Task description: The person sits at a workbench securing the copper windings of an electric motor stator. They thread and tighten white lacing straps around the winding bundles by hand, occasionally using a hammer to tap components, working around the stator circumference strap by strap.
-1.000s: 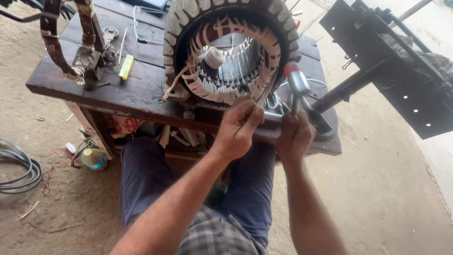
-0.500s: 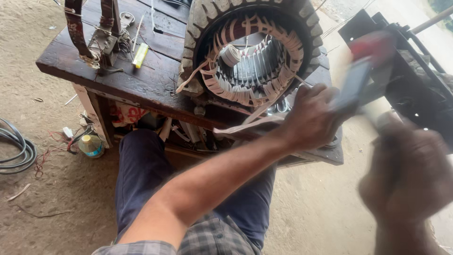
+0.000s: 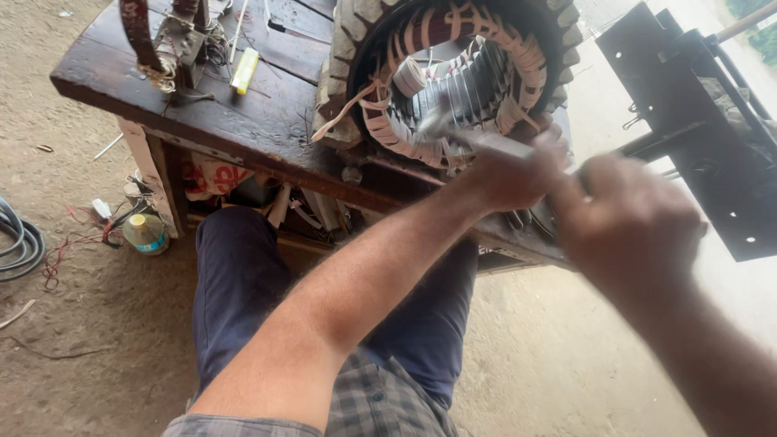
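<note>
A large motor stator (image 3: pixel 348 73) with tape-wrapped copper windings stands on a dark wooden table (image 3: pixel 243 121). My left hand (image 3: pixel 510 174) is closed at the stator's lower right rim. A blurred grey metal bar (image 3: pixel 465 136) runs from that hand onto the lower winding. My right hand (image 3: pixel 631 218) is a motion-blurred fist just right of the left hand, close to it. The hammer it gripped earlier is mostly lost in the blur and behind the hands. My legs in dark blue trousers (image 3: pixel 243 283) are under the table's front edge.
A coil winding form (image 3: pixel 162 40) and a yellow marker-like object (image 3: pixel 244 70) lie on the table's left part. A black metal frame (image 3: pixel 704 129) stands at the right. On the dirt floor at the left are a small bottle (image 3: pixel 146 233), loose wires and a grey hose (image 3: pixel 20 247).
The hammer was raised with its red-necked head above the left hand; my right hand has since swung down toward the left hand at the stator rim. The view shifted slightly.
</note>
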The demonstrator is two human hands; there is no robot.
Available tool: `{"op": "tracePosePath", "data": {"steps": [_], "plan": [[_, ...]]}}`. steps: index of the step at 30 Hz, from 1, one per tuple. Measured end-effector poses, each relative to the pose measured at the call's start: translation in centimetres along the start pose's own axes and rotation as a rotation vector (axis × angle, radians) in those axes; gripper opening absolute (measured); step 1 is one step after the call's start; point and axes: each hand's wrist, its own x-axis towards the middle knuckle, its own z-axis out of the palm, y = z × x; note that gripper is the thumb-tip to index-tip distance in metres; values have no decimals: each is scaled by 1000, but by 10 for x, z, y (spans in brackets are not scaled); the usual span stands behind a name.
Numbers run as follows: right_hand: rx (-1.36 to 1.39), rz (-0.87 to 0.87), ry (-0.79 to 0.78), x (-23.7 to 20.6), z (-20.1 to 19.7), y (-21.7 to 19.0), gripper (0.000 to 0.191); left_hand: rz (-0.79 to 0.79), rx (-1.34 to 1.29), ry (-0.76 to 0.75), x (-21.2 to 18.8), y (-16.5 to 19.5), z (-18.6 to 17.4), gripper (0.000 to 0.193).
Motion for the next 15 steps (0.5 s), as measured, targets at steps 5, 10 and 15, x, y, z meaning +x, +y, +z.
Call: {"op": "tracePosePath", "data": {"steps": [5, 10, 15], "plan": [[-54, 5, 14, 2, -20, -3, 29, -3, -42, -4, 1, -6, -20, 20], [157, -74, 212, 7, -15, -3, 27, -212, -377, 8, 0, 3, -28, 21], [-44, 29, 8, 4, -16, 2, 32, -58, -64, 4, 7, 7, -29, 20]]}}
